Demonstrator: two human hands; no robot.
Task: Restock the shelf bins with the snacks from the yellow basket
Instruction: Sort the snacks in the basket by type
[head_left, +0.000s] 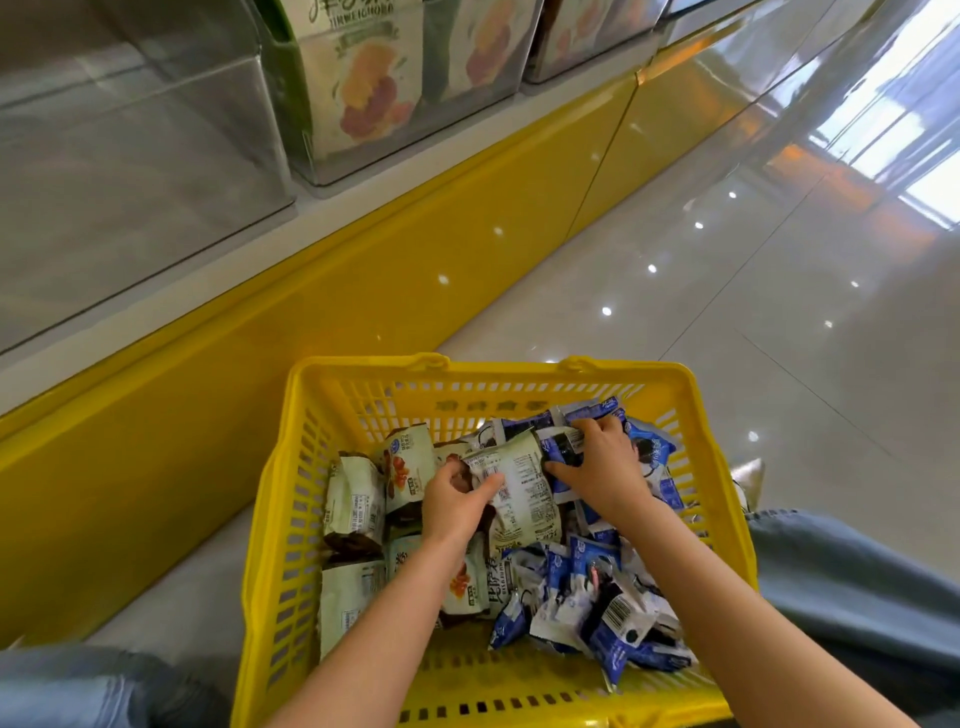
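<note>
Left hand (457, 501) pinches a pale-green plastic snack packet (530, 486) and right hand (602, 467) clutches small blue foil packets (558, 451) inside the yellow plastic basket (363, 370) at lower centre, so I'd gather one kind firmly before lifting.

Box (358, 78) — capitals beginning "JINWEI", the rest unsure. Packets (519, 488) in the basket (519, 374) carry barcodes and fine print — too small to read.
</note>
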